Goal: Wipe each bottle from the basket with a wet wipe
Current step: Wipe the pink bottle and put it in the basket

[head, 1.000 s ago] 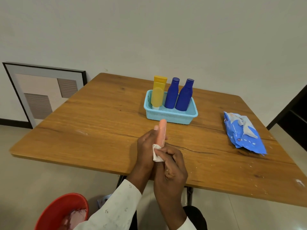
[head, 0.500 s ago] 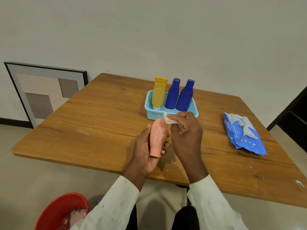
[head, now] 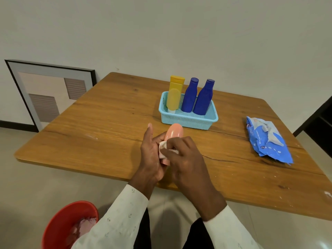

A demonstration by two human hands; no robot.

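My left hand (head: 150,155) holds a pink bottle (head: 173,133) over the near middle of the wooden table, cap end toward me and rounded end toward the basket. My right hand (head: 186,159) presses a crumpled white wet wipe (head: 163,147) against the bottle's lower body, covering most of it. Just beyond stands a light blue basket (head: 188,121) holding a yellow bottle (head: 174,94) and two dark blue bottles (head: 190,95) (head: 204,97), all upright.
A blue pack of wet wipes (head: 267,139) lies at the table's right side. A red bin (head: 69,225) with used wipes sits on the floor at the lower left. A framed picture (head: 48,92) leans on the wall at left.
My right hand has slid the wipe from the bottle's far end down to its lower body near the cap. The left hand has kept hold and turned the bottle slightly.
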